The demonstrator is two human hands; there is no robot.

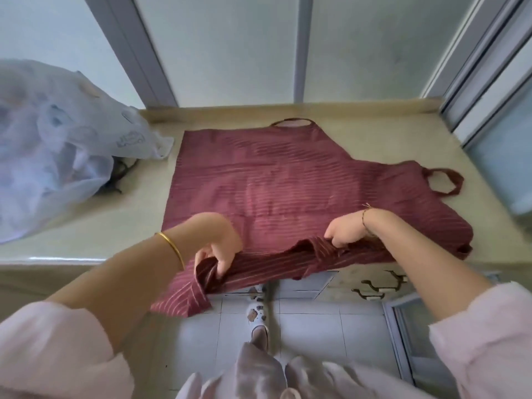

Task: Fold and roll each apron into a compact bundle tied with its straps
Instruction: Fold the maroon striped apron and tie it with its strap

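A maroon striped apron lies spread flat on the pale counter, its neck loop toward the window and a dark strap loop at its right side. My left hand grips the apron's near edge at the left, where the cloth bunches and a corner hangs over the counter's front. My right hand grips the same near edge further right, with the fabric gathered into a fold between both hands.
A white translucent plastic bag full of things sits on the counter's left end, dark straps poking out beneath it. Window frames stand behind the counter. Below are a tiled floor, a shoe and cabinet handles.
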